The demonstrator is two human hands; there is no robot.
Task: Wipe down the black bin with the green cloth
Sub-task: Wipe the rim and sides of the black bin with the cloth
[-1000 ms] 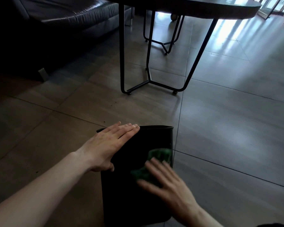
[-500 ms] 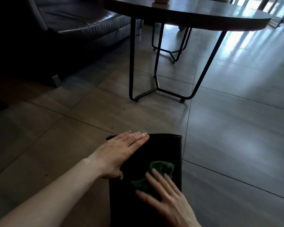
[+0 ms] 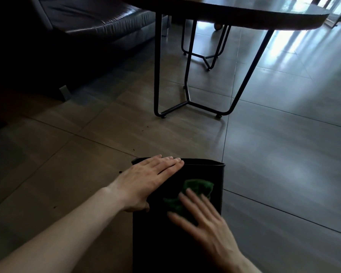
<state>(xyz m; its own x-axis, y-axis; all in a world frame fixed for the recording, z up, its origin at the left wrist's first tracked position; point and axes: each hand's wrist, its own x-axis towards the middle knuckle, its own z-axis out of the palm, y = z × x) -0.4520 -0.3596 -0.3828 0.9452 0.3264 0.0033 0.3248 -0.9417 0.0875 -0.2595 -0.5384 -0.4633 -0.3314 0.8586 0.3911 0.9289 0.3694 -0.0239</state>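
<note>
So right hand [image 3: 207,219], flat on the cloth [image 3: 195,191], has slid it sideways; left hand [image 3: 148,181] flat, steadying the bin [image 3: 165,233].

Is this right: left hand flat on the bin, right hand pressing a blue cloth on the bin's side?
Wrong on one point: the cloth is green, not blue, as the head view shows. The rest holds: the left hand lies flat on the bin, and the right hand presses the cloth on the bin's side.
</note>
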